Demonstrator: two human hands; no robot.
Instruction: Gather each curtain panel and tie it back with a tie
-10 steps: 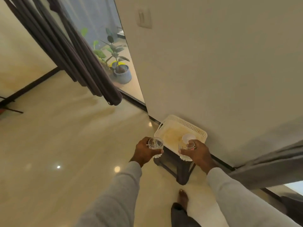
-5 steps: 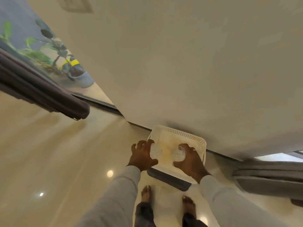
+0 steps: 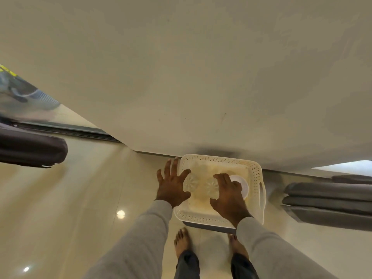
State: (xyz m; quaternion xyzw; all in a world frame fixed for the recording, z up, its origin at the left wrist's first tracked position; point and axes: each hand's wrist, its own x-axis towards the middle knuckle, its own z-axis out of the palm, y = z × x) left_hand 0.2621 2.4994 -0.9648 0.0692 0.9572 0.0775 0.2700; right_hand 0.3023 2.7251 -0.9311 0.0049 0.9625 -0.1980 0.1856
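A dark grey curtain panel [image 3: 32, 151] hangs at the left edge, and a lighter grey curtain panel [image 3: 330, 204] lies in folds at the right. No tie is visible. Below me a white perforated basket [image 3: 254, 178] holds two clear glasses. My left hand [image 3: 172, 186] is spread flat with straight fingers, its thumb beside the left glass [image 3: 190, 183]. My right hand [image 3: 228, 197] curls its index finger and thumb round the right glass [image 3: 211, 187], partly covering a white round cup [image 3: 242, 185].
The basket sits on a dark stool [image 3: 211, 228] against a cream wall [image 3: 201, 77]. My bare feet [image 3: 182, 243] stand on a glossy tiled floor [image 3: 70, 208]. A glass door with a dark track [image 3: 66, 131] is at the left.
I have stepped up to the basket and lowered both glasses into it. My left hand has let go of its glass and spread out. The view has tilted further downward.
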